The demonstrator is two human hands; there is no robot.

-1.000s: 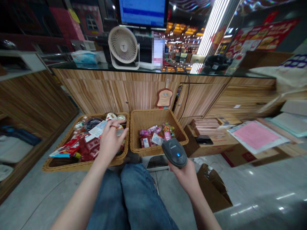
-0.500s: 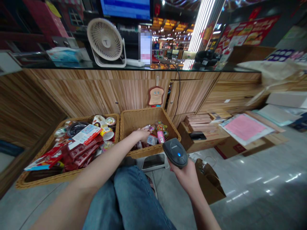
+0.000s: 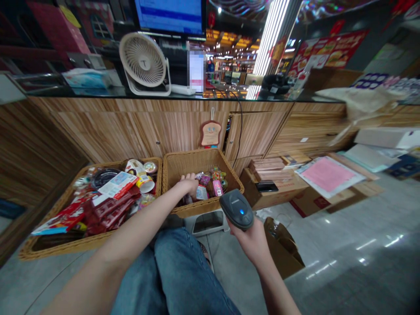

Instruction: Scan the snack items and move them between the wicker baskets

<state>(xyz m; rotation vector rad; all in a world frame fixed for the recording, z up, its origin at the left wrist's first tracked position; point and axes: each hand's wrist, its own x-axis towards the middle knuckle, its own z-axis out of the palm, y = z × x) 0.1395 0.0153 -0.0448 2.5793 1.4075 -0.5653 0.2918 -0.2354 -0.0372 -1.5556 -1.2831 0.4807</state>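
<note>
My left hand (image 3: 189, 185) reaches into the right wicker basket (image 3: 183, 162). Its fingers look slightly apart, with the tips partly hidden, and I see nothing held in them. Close beside it lies a small white-and-blue packet (image 3: 201, 192). A pink packet (image 3: 217, 188) and several colourful wrapped sweets (image 3: 205, 179) sit at the basket's right side. In front of the basket's near right corner, my right hand (image 3: 251, 238) is wrapped round a dark grey barcode scanner (image 3: 236, 209) with a blue light lit on top.
A second wicker basket (image 3: 68, 248), full of red snack packs (image 3: 111, 208) and cups, stands on the left. Behind are a wooden counter (image 3: 131, 131), a white fan (image 3: 144, 61) and a monitor (image 3: 170, 15). Cardboard boxes (image 3: 278, 197) and a brown paper bag (image 3: 282, 249) lie right.
My left hand has shifted slightly left within the right basket, showing more of the sweets. My right hand still holds the scanner. The whole view has shifted slightly.
</note>
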